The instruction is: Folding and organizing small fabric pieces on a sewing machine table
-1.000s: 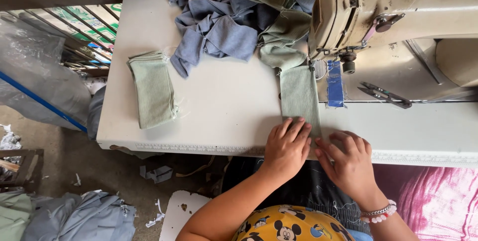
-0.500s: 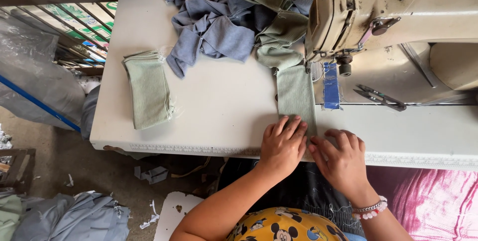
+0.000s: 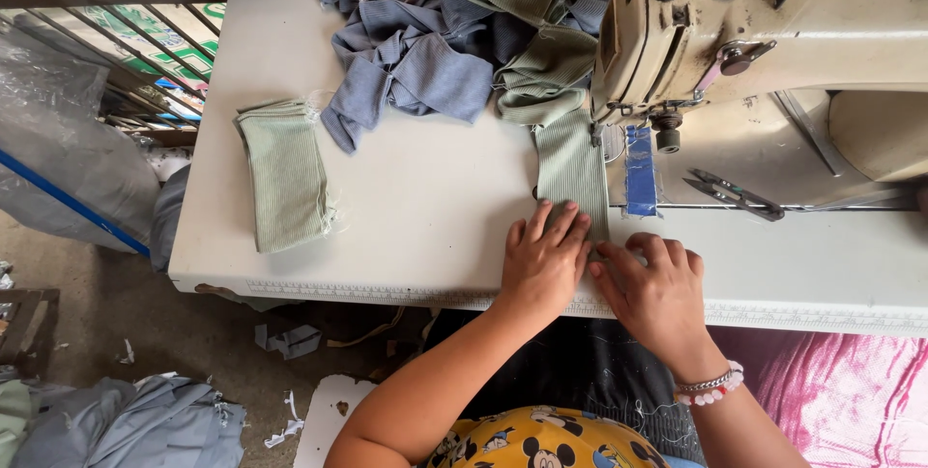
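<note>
Table [image 3: 406, 207]: white, bearing a cream sewing machine [image 3: 773, 33].
Fabric heap [image 3: 454, 33]: blue and green pieces at the far edge.
Green strip [image 3: 570, 163]: long axis runs from the machine toward the person.
Left hand [image 3: 543, 260]: flat, fingers spread on the strip's near end.
Right hand [image 3: 652, 289]: beside it, fingertips curled, pressing the strip's edge.

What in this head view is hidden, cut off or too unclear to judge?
- Near end of the green ribbed strip: covered by the left hand and right hand.
- Needle area: hidden under the sewing machine head.
- Machine's right side: cut off by the frame edge.
- Fabric pile: runs past the top edge, so the piece count cannot be told.
- Folded green stack: layers too fine to count.
</note>
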